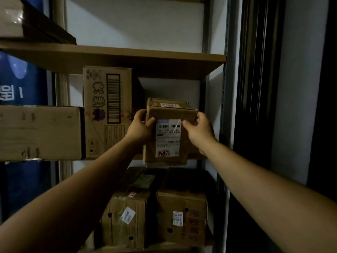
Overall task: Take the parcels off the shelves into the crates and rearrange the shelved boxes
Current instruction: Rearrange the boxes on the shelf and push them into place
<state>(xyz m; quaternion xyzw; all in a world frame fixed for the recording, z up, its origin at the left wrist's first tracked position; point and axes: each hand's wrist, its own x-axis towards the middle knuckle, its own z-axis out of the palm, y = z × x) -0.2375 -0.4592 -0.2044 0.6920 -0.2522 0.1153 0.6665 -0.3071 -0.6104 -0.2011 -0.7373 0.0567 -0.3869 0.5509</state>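
1. Left hand (140, 125): raised, fingers curled round the left edge of a parcel (168, 137), thumb on its front.
2. Right hand (198, 128): grips the parcel's right edge likewise.
3. Left forearm (91, 179), right forearm (255, 176): bare, extended forward and upward.

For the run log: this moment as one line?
parcel: right of tall printed box | left hand: grips left side | right hand: grips right side | crates: not in view

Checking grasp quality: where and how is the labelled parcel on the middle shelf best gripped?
Its upper side faces, from the front, one hand per side. The parcel stands upright with both sides clear of neighbours; left hand and right hand grip so.
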